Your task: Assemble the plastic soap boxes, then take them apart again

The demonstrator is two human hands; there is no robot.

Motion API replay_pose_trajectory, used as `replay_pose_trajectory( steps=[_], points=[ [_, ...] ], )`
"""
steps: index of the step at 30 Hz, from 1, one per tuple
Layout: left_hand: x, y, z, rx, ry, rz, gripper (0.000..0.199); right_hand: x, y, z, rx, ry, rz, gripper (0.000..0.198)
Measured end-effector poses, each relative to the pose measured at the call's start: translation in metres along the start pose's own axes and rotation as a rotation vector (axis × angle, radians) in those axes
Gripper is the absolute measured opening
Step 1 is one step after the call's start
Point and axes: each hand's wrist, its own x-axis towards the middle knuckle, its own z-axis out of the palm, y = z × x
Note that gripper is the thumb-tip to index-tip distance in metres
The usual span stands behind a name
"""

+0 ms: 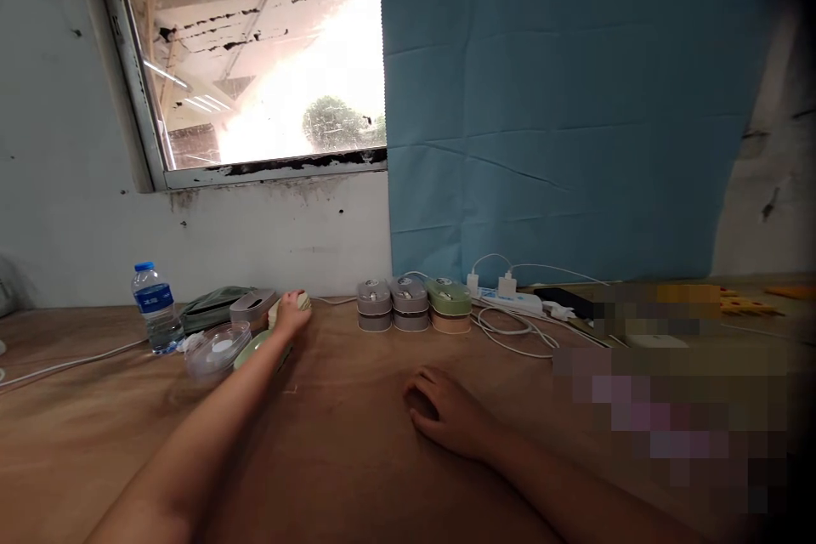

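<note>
While left hand [292, 316] clasps cream container [307, 303] | right hand [454, 416] half-open | tabletop [350, 416] spans between, wall [299, 234] edging behind

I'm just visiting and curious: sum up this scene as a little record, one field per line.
Left hand: on a cream-coloured item; grip unclear
Right hand: loosely curled at the wooden table, nothing visible in it
Row at back: two grey boxes and a green-topped box
Left side: water bottle, clear container, dark green pouch
Behind: window, blue sheet
</note>
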Motion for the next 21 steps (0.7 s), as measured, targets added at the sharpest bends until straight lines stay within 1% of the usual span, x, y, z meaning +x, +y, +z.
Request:
replay_pose_trajectory(
  steps=[3, 6, 8, 10, 13, 16, 19, 21],
  points=[
    [-0.021, 0.048, 0.038, -0.088, 0.071, -0.037, 0.055, 0.0, 0.0, 0.001, -0.005, 0.003, 0.0, 0.018],
    [-0.033, 0.095, 0.07, -0.144, 0.128, -0.016, 0.073, 0.001, 0.001, 0.003, -0.014, 0.011, 0.004, 0.018],
    [-0.033, 0.117, 0.082, -0.183, 0.203, 0.028, 0.079, 0.002, 0.001, 0.005, -0.023, 0.017, 0.007, 0.018],
    [-0.028, 0.13, 0.088, -0.22, 0.255, 0.041, 0.079, 0.002, 0.001, 0.006, -0.032, 0.018, 0.008, 0.018],
    [-0.021, 0.133, 0.091, -0.252, 0.244, 0.01, 0.073, 0.003, 0.0, 0.006, -0.046, 0.009, 0.009, 0.017],
    [-0.022, 0.12, 0.086, -0.297, 0.248, -0.013, 0.066, 0.002, 0.001, 0.005, -0.048, -0.006, 0.012, 0.017],
    [-0.032, 0.101, 0.073, -0.389, 0.295, -0.041, 0.065, -0.001, 0.001, 0.004, -0.032, -0.019, 0.012, 0.019],
    [-0.045, 0.088, 0.06, -0.49, 0.337, -0.02, 0.065, -0.002, 0.002, 0.003, -0.015, -0.027, 0.009, 0.021]
  ],
)
